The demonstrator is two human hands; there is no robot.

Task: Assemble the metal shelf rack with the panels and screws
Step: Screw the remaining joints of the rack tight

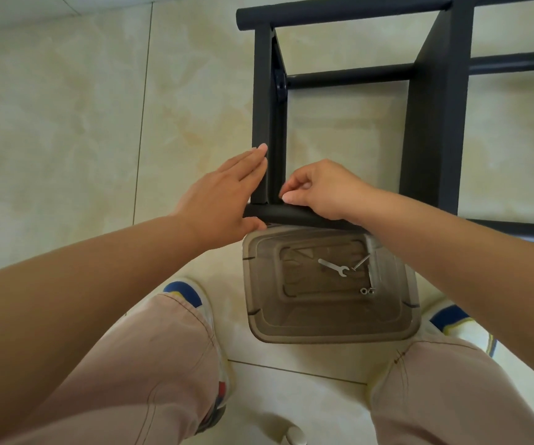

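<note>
On the tiled floor [66, 123] lies a black metal rack [432, 123], w/ its near round bar just beyond the person's knees and its upright posts running away from the camera. Left hand [224, 194] lies flat against the outer side of the left post [261, 91], fingers [253, 159] straight and together, thumb down by the near bar [291, 215]; it presses, grips nothing. Right hand [320, 191] sits on the inner side of the same post, just above the bar, w/ thumb and forefinger curled tight together at the joint between post and bar. Whatever they pinch is too small to make out, prob. a screw, but can't tell for sure. Right wrist crosses over the bar.

Between the feet, touching or just under the near bar, stands a clear brownish plastic box [330, 329]. Inside it: a small flat wrench [333, 267] near the middle, a loose screw [360, 262] just right of it, and a couple of small nuts [367, 291] towards the right wall. Pink trousers [150, 364] and white shoes w/ blue toes [184, 292] frame the box on both sides.
</note>
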